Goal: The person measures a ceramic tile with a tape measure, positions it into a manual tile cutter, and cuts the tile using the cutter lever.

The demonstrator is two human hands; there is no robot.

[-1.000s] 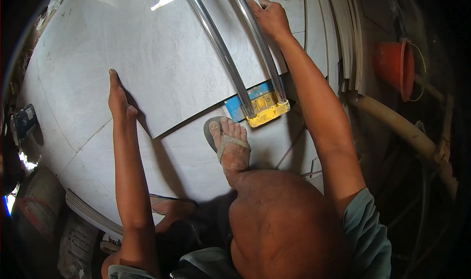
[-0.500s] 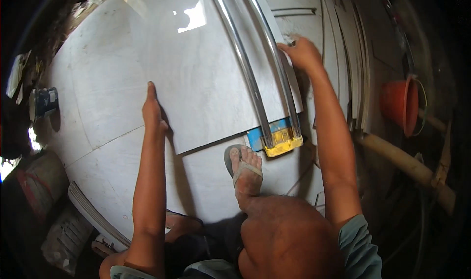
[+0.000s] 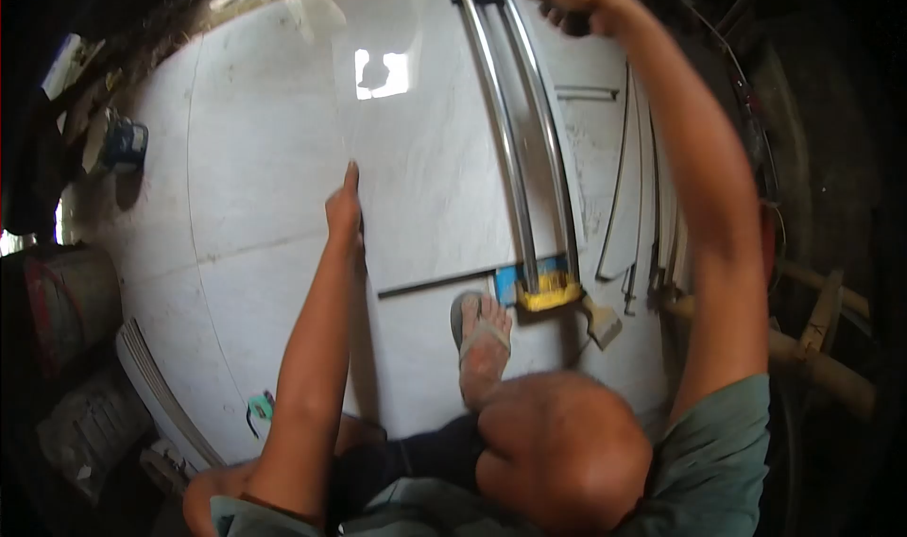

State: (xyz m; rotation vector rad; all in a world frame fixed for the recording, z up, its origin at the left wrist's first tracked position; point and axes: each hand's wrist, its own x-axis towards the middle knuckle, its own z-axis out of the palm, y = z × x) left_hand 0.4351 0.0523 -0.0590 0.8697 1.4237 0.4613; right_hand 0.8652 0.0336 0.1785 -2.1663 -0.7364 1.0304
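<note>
A large glossy white tile [image 3: 435, 178] lies on the manual tile cutter, under its two chrome rails [image 3: 507, 140]. The cutter's near end [image 3: 551, 296] is yellow, with blue beside it. My left hand [image 3: 346, 214] is closed on the tile's left edge, thumb lying on top and fingers hidden underneath. At the far end of the rails, my right hand [image 3: 588, 0] is wrapped around the cutter's dark handle [image 3: 574, 23], which has a blue tip. My sandalled foot [image 3: 484, 339] stands just by the tile's near edge.
Large pale tiles [image 3: 255, 159] cover the floor. A scraper-like tool [image 3: 603, 324] lies beside the cutter's yellow end. Narrow tile strips [image 3: 669, 244] lie at right, near a bamboo pole [image 3: 770, 339]. A dark tin [image 3: 126, 145] stands at left, and a green tape measure [image 3: 260, 407] lies near my left arm.
My right hand has left the tile's right edge and moved up to the handle at the cutter's far end. My left hand stays on the left edge; the view has shifted.
</note>
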